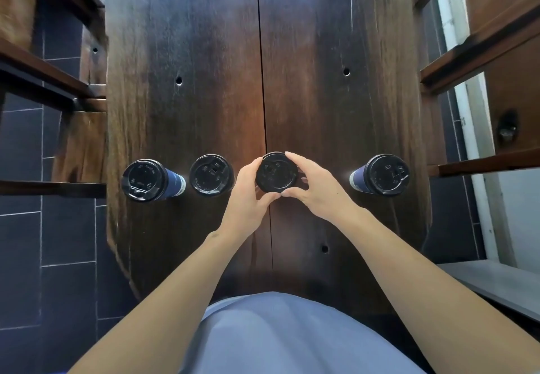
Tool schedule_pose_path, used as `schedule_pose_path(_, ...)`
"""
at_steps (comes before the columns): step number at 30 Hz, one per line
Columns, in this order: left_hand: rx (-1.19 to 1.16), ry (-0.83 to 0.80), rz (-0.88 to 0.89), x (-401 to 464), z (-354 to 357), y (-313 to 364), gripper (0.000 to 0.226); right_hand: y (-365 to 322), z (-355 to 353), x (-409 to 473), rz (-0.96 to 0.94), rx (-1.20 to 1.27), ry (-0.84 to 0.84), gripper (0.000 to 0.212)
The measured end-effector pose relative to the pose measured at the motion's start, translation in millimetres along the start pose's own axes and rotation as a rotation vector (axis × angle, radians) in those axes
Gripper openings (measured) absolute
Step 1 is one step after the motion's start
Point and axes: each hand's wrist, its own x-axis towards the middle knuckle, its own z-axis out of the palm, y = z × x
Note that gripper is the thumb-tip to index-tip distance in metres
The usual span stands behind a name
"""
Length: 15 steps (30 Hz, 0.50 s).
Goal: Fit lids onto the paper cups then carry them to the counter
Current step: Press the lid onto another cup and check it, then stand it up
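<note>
Several dark blue paper cups with black lids stand in a row across the dark wooden table (204, 81). The far-left cup (146, 180), the one beside it (211, 175) and the far-right cup (385, 175) each wear a lid. On the cup in the middle sits a black lid (276, 172), and both my hands wrap its rim. My left hand (248, 195) curls round the lid's left side, thumb under the near edge. My right hand (315, 186) holds the right side, its thumb meeting the left one. The middle cup's body is hidden below the lid.
Wooden chairs or benches (58, 93) flank the table on the left, and more wooden seats (479, 57) stand on the right. Dark floor tiles (58, 256) lie at the left. A grey ledge (496, 283) sits at lower right.
</note>
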Motion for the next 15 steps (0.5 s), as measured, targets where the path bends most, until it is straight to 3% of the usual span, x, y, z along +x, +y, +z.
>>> schedule_pose_path(9,0.172,0.020,0.056,-14.2,-10.6,18.0,0.090,1.1,-9.9,-10.3,0.039,0.048,0.041,0.086)
schedule_pose_path(13,0.324,0.192,0.343,-36.2,-7.8,48.2,0.075,7.4,-44.2,-39.9,-0.048,0.042,0.239,0.067)
schedule_pose_path(15,0.308,0.202,0.443,-37.2,7.6,62.4,0.067,17.3,-64.6,-55.6,-0.095,-0.001,0.391,0.051)
